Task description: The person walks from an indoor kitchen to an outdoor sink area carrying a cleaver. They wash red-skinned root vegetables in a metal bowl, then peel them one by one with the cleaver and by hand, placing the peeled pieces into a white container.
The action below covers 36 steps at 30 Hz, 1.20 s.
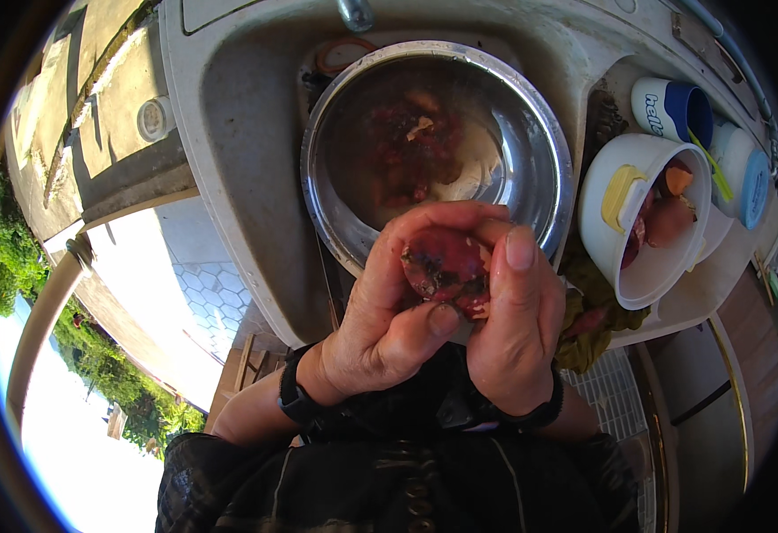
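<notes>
A red-skinned tuber point(443, 261), perhaps a sweet potato, is cradled between both palms above the near rim of a steel basin. Dark, rough patches mark its wet skin. My left hand point(377, 320) wraps its left and far sides, with the thumb along its near edge. On the other side, my right hand point(517, 326) presses against it, thumb pointing up. Murky water fills part of the steel basin point(557, 156), where a heap of reddish pieces point(405, 156) lies submerged. A pale scrap point(420, 126) shows above the heap.
The basin stands in a stained sink point(242, 100) below a metal faucet point(355, 14). At right, a white pot point(605, 246) with yellow handles lies tilted, holding several reddish tubers point(669, 220). Beside it are a blue-and-white cup point(652, 106), a blue-lidded jar point(754, 190) and an olive cloth point(579, 346).
</notes>
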### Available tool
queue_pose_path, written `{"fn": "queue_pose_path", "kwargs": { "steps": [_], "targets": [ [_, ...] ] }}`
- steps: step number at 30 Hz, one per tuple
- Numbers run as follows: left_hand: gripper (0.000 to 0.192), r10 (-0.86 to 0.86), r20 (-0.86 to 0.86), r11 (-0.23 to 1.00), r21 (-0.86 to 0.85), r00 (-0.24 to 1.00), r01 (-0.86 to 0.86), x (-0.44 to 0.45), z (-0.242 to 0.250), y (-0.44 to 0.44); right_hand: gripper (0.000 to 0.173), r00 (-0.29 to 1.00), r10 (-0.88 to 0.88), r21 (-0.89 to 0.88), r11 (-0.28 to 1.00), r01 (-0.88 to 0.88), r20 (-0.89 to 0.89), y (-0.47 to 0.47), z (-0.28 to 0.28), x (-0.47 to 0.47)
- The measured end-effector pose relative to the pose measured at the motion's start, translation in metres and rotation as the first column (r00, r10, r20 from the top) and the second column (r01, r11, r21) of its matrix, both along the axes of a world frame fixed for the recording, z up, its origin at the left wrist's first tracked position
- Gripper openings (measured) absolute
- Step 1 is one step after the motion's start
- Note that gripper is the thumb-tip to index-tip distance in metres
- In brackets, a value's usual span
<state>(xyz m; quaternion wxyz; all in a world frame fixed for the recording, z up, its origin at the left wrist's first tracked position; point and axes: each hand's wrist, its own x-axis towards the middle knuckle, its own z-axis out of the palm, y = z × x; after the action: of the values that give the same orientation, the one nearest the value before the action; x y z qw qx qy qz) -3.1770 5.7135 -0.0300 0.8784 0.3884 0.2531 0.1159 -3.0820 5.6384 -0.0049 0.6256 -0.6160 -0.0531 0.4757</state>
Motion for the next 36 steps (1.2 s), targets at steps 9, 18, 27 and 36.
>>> {"fn": "queue_pose_path", "kwargs": {
  "steps": [9,18,27,36],
  "targets": [
    [0.059,0.108,-0.194,0.994,0.010,0.975,-0.109,-0.028,0.000,-0.011,0.049,0.967,0.068,-0.211,0.970,-0.121,-0.244,-0.006,0.000,-0.006],
    [0.050,0.086,-0.276,0.925,0.378,0.957,0.025,-0.059,0.012,0.001,0.046,0.872,0.072,-0.099,0.986,-0.136,-0.484,-0.012,0.000,-0.005],
    [0.043,0.119,-0.330,0.786,0.608,0.936,0.114,-0.041,0.032,0.010,0.036,0.950,0.051,-0.111,0.990,-0.089,-0.307,-0.008,0.020,-0.009],
    [0.036,0.147,-0.422,0.563,0.779,0.895,0.275,-0.032,0.034,0.017,0.020,0.970,0.198,-0.092,0.978,-0.186,0.143,-0.013,0.013,-0.016]
  ]
}}
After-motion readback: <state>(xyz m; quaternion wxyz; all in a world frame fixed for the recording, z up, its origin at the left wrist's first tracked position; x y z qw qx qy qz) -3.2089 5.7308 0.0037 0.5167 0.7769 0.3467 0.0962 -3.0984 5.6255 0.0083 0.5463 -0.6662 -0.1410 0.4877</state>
